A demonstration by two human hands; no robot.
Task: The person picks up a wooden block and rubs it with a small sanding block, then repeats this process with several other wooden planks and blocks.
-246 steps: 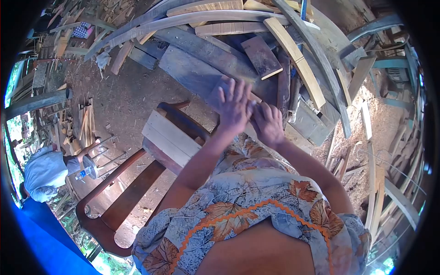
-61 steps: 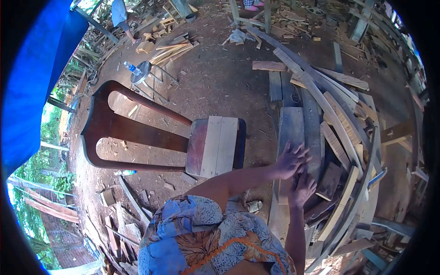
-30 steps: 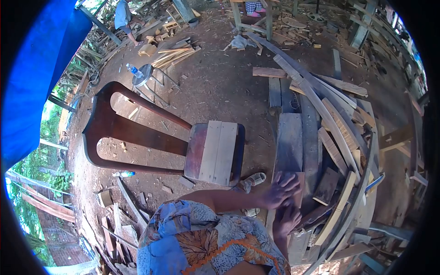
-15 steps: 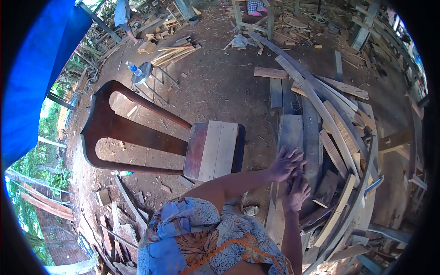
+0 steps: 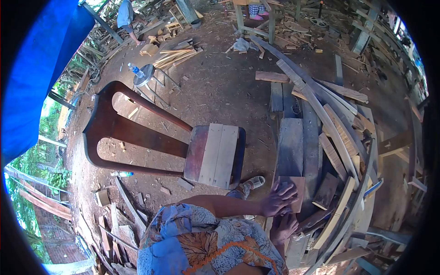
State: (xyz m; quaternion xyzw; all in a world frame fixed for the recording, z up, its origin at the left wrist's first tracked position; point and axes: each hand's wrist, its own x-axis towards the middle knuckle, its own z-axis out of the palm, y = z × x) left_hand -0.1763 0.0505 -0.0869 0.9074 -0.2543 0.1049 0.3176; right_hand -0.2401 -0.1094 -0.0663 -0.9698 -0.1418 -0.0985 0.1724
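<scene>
My left hand (image 5: 280, 197) is over a small reddish-brown wooden board (image 5: 298, 185), its fingers curled. Close below it, my right hand (image 5: 284, 228) is closed too, near the board's lower end. A dark object shows between the two hands, mostly covered, and I cannot make out its kind. The board lies on a grey wooden bench (image 5: 290, 142). To the left stands a dark, varnished wooden chair (image 5: 151, 137) with an open-slatted back. Pale planks (image 5: 219, 153) lie across its seat.
A pile of wooden strips and offcuts (image 5: 341, 137) lies along the bench's right side. A metal stool (image 5: 145, 75) holds a water bottle (image 5: 135, 70). Scrap wood (image 5: 121, 224) covers the ground at lower left. Other people (image 5: 124, 18) are at the far side. A blue tarp (image 5: 41, 68) hangs left.
Both hands have drawn back along the bench toward my body, and the reddish-brown board under them now shows. My shoe has come into fuller view beside the chair.
</scene>
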